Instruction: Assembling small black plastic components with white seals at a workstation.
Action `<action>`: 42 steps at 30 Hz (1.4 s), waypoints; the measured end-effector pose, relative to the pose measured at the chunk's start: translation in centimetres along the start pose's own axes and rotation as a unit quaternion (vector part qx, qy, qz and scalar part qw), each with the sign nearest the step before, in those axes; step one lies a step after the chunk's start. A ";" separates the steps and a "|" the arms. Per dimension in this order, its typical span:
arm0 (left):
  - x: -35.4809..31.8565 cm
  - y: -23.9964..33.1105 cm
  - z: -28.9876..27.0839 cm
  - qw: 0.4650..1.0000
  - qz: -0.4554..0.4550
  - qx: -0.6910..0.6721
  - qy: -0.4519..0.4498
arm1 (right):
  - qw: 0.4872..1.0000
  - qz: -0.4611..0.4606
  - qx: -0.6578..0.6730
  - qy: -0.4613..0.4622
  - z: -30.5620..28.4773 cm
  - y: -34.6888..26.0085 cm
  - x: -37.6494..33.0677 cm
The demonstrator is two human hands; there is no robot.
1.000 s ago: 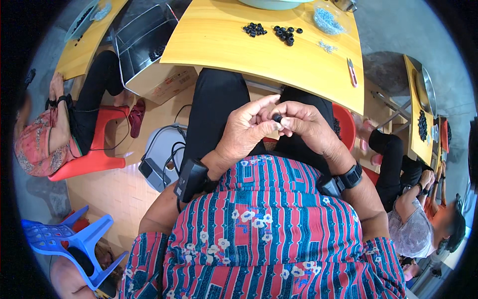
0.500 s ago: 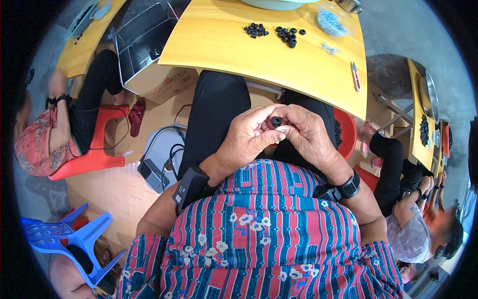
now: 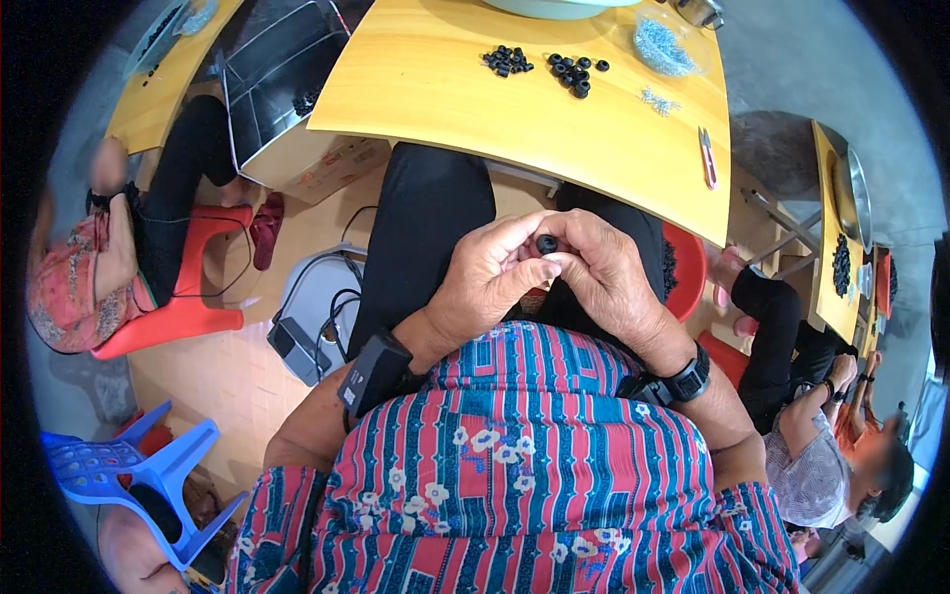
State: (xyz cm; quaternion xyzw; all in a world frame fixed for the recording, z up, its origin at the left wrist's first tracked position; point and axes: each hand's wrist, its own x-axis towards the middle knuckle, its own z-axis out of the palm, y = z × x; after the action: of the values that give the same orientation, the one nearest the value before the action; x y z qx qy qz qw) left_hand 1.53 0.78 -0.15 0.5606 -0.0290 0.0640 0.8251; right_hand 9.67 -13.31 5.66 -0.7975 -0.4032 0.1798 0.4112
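Over my lap, my left hand [image 3: 493, 269] and my right hand [image 3: 606, 265] meet at the fingertips. Between them they pinch a small round black part [image 3: 546, 244] with a hole in its top, much like a rubber grommet. Both thumbs press just below it, and curled fingers hide its underside. On the yellow table [image 3: 426, 99] ahead lie a pile of small black cylindrical pieces [image 3: 507, 61] and a pile of thicker black rings [image 3: 571, 72]. A small heap of silvery pins [image 3: 658, 101] lies to their right.
A clear bowl of silvery pieces [image 3: 665, 48] and red-handled thread snips [image 3: 708, 158] are on the table's right. A red basin [image 3: 685, 272] of black parts stands by my right knee. An open carton [image 3: 287, 119] sits left; people sit on both sides.
My hands stay together around the black part, with only slight finger movement. The whole view has shifted a little.
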 end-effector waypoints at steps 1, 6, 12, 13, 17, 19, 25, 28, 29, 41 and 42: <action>-0.1 -0.2 -0.1 1.000 0.003 0.027 -0.004 | 1.000 0.009 0.005 -0.004 0.0 0.0 -0.1; -0.5 -0.2 0.3 1.000 -0.003 0.031 0.003 | 1.000 0.005 0.012 -0.006 0.3 0.3 -0.4; -0.3 -0.1 0.8 1.000 0.018 0.013 0.008 | 1.000 0.016 0.011 -0.004 0.2 -0.2 -0.3; -0.5 -0.1 0.9 1.000 0.007 -0.009 0.009 | 0.999 0.033 0.040 -0.004 0.3 -0.2 -0.4; -0.8 0.7 0.6 0.998 -0.056 0.014 -0.023 | 0.999 -0.032 -0.035 0.005 0.6 0.3 -0.5; -0.8 0.6 0.6 0.998 -0.055 0.013 -0.024 | 1.000 -0.018 -0.016 0.011 0.6 0.3 -0.7; -0.8 0.0 0.7 0.999 -0.039 0.019 -0.007 | 0.999 -0.044 -0.005 0.023 0.8 0.7 -0.6; -0.6 0.2 0.9 0.999 -0.046 -0.005 -0.005 | 0.997 -0.071 -0.015 0.035 0.6 0.9 -0.5; -0.6 0.3 1.0 0.997 -0.069 -0.034 -0.003 | 0.997 -0.070 -0.016 0.035 0.5 0.7 -0.6; -1.3 0.4 1.3 0.998 -0.059 -0.029 0.022 | 0.999 -0.030 0.007 0.020 0.8 0.4 -1.1; -1.3 0.5 1.4 0.998 -0.058 -0.029 0.021 | 0.999 -0.028 0.008 0.022 0.7 0.6 -1.1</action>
State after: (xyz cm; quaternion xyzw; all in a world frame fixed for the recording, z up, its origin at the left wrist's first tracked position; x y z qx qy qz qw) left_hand 0.25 -0.42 0.64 0.5360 0.0191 0.0269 0.8436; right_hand 8.89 -14.01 4.75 -0.7861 -0.4148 0.1542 0.4315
